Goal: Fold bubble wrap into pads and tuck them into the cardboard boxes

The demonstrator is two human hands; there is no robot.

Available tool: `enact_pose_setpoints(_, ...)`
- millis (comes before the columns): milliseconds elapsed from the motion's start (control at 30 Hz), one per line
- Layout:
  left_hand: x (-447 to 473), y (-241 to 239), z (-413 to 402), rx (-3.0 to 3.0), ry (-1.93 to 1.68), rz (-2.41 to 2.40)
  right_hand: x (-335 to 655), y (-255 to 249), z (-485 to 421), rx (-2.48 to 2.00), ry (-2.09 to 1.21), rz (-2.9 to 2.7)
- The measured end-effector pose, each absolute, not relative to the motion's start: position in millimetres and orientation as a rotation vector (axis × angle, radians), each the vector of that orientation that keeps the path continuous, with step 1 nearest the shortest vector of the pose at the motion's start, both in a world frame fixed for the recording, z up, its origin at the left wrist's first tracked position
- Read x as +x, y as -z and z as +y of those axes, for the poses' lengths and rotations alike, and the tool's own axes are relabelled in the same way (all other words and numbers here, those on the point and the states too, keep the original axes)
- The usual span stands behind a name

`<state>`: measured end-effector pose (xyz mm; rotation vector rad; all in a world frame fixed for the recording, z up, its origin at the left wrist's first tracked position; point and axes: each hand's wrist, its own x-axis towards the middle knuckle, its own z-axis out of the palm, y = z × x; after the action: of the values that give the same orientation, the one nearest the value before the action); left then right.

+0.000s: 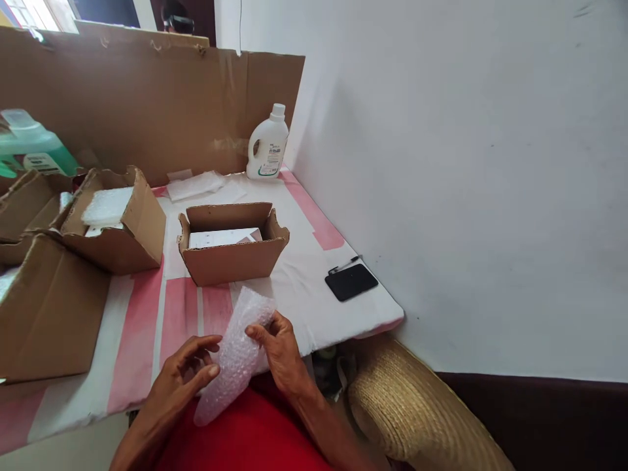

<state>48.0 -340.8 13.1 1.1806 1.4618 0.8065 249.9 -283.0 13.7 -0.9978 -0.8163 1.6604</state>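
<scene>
A folded piece of bubble wrap (236, 356) is tilted over the table's front edge, close to my body. My right hand (280, 347) pinches its upper right side, thumb on the near face. Beside its left edge, my left hand (189, 369) has the thumb and fingers apart; the fingertips come close to the wrap, and I cannot tell whether they touch it. Whether anything lies inside the wrap does not show. Just beyond my hands stands an open cardboard box (233, 261) with a white box (223, 237) in it.
Several open cardboard boxes (132, 229) stand at the left, one with bubble wrap inside. A white jug (269, 147) and flat plastic sheets (196, 186) lie toward the cardboard panel (147, 104). A black pad (350, 282) and pen (346, 264) are near the wall; a straw hat (407, 405) is below.
</scene>
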Motion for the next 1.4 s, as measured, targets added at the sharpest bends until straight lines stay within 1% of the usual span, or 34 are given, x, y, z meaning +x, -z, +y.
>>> enact_pose_setpoints(167,68.9,-26.0,-330.8,1.347,-0.904,1.381,248.9,-36.2,-288.8,-1.014,-1.673,-1.109)
enact_pose_setpoints(400,81.2,-42.5,-327.9,1.503,-1.064,1.572,242.4,-46.0,-292.3,-0.997,-1.639,-1.169)
enact_pose_setpoints(500,66.2,-41.8,-327.8,1.393,-1.083,1.615,248.2,-46.5,-289.6,-0.964,-1.615,-1.203)
enact_pose_setpoints(633,39.5,-39.6,-323.5,1.133,-1.051,1.597,259.0,-38.1,-283.2,-1.057,-1.561,-1.179)
enact_pose_setpoints(767,20.4,-33.8,-301.5,1.08,-0.979,1.576,260.0,-16.5,-280.6,-1.069,-1.701,-1.034)
enact_pose_setpoints(867,11.0,-33.5,-282.9,1.224,-1.032,1.728,254.6,5.9,-286.9,-1.084,-1.815,-0.798)
enact_pose_setpoints(1000,14.3,-38.4,-284.1,1.554,-1.211,2.129,250.7,34.0,-305.4,-1.148,-1.751,-0.481)
enact_pose_setpoints(1067,27.7,-31.9,-295.9,1.771,-1.218,2.064,256.1,41.2,-316.8,-1.17,-1.715,-0.458)
enact_pose_setpoints(1167,57.7,-3.5,-317.3,2.03,-1.016,1.797,278.3,38.0,-331.0,-1.265,-1.727,-0.709)
enact_pose_setpoints(1200,67.4,8.6,-323.8,2.101,-0.943,1.788,288.0,33.3,-333.6,-1.345,-1.659,-0.889)
enact_pose_setpoints(1233,75.5,20.3,-329.5,2.169,-0.894,1.829,297.2,27.2,-334.7,-1.448,-1.507,-1.098)
enact_pose_setpoints(1300,84.7,39.7,-338.3,2.258,-0.843,1.947,308.6,11.8,-332.5,-1.62,-1.002,-1.484)
enact_pose_setpoints(1333,85.7,46.9,-341.4,2.268,-0.837,2.002,308.2,3.6,-329.3,-1.637,-0.759,-1.629)
enact_pose_setpoints(1367,84.5,52.7,-343.6,2.258,-0.834,2.039,302.7,-3.9,-325.0,-1.596,-0.596,-1.752)
enact_pose_setpoints(1400,82.0,57.8,-344.7,2.235,-0.834,2.053,292.1,-10.1,-319.7,-1.5,-0.521,-1.869)
